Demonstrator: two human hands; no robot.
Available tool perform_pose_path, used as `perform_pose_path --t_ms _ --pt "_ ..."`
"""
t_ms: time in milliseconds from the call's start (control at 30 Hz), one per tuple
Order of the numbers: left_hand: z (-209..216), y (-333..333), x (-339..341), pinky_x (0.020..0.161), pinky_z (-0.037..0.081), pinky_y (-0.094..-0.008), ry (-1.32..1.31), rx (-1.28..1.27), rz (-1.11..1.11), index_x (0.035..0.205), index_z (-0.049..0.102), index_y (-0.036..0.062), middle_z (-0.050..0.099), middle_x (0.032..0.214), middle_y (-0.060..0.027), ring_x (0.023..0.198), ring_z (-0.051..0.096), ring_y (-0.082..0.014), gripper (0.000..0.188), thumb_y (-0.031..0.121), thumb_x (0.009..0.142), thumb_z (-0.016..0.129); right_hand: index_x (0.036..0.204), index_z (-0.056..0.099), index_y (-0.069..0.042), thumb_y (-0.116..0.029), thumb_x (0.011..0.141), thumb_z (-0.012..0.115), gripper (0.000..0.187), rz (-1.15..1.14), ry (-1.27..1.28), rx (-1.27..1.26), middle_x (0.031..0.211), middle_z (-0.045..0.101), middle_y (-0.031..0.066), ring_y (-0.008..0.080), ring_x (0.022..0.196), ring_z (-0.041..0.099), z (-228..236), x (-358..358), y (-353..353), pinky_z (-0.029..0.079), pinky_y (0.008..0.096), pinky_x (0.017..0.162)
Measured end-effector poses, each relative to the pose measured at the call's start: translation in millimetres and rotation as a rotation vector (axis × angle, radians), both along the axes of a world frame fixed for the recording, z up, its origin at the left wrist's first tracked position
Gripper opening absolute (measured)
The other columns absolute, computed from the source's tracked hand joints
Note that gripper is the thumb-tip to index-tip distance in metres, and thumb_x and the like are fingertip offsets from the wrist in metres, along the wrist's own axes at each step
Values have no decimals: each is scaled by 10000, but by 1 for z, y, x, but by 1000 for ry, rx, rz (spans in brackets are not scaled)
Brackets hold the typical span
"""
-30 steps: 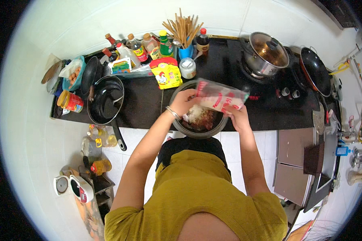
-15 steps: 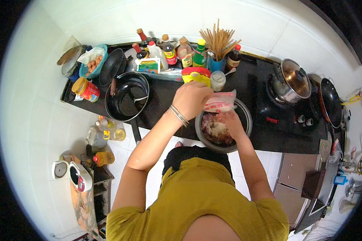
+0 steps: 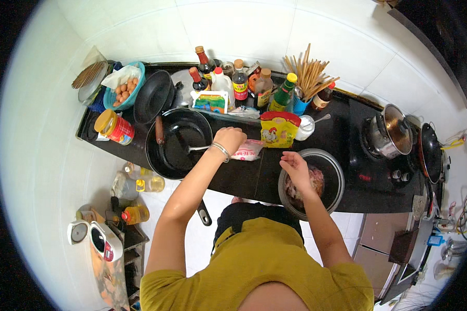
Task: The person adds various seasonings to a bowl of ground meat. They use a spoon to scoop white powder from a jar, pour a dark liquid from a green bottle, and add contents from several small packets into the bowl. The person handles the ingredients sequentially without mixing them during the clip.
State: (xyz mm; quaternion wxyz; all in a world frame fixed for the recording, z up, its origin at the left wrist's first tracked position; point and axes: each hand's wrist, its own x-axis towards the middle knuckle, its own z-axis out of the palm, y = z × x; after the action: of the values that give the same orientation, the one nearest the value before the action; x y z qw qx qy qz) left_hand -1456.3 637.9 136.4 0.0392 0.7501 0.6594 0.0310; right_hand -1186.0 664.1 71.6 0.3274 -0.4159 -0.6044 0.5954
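My left hand [image 3: 230,140] is closed on a small white-and-pink plastic packet [image 3: 248,150], low over the counter between the wok and the yellow pouch. A bracelet circles that wrist. My right hand [image 3: 297,170] is above the left side of a round metal bowl [image 3: 339,181], its fingers loosely bent and apart, with nothing seen in them. Raw minced meat [image 3: 316,180] lies inside the bowl, partly covered by this hand and forearm. Just beyond the hands stand a yellow-and-red pouch [image 3: 279,130] and a white seasoning jar [image 3: 305,128] with a spoon.
Left of my hands sits a black wok [image 3: 163,155], its handle past the counter edge. Sauce bottles [image 3: 239,85] and chopsticks [image 3: 308,78] line the back. A lidded steel pot [image 3: 394,136] is on the stove at right. Eggs [image 3: 124,92] fill a blue basket at far left.
My left hand has carried the packet from over the bowl leftward to the counter. My right hand has risen out of the meat to the bowl's left side. The whole view has shifted somewhat.
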Motion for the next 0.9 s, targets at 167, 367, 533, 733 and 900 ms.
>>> perform_pose_path --t_ms 167,367,533,733,900 --pt "-33 39 -22 794 473 -388 -95 292 23 987 629 149 611 914 -69 902 580 -267 228 129 763 595 1111 558 -23 -70 811 664 323 -41 -21 -23 969 601 56 100 807 552 3 -25 1 465 253 734" --pt "-43 41 -24 748 485 -390 -275 317 42 1034 608 115 602 910 -90 871 582 -284 268 134 768 617 1103 569 -27 -68 811 666 310 -106 -25 2 963 600 45 100 820 559 -9 -34 3 465 241 736" --pt "-42 29 -31 733 486 -394 -363 219 92 1005 620 90 601 894 -101 855 587 -294 234 165 783 614 1089 576 -23 -79 822 659 286 -112 32 -73 944 602 36 96 824 561 -17 -38 0 463 236 738" --pt "-36 22 -38 713 488 -399 -419 131 197 987 631 95 607 874 -106 834 593 -301 220 211 801 608 1070 585 -13 -81 831 647 256 -84 36 -77 920 609 31 92 820 562 -16 -43 3 461 230 742" --pt "-27 21 -52 700 493 -397 -474 150 299 1001 634 85 619 872 -111 811 607 -298 232 202 802 608 1067 583 -3 -74 837 635 245 -78 52 -66 909 612 35 89 818 563 -15 -46 6 460 226 740"
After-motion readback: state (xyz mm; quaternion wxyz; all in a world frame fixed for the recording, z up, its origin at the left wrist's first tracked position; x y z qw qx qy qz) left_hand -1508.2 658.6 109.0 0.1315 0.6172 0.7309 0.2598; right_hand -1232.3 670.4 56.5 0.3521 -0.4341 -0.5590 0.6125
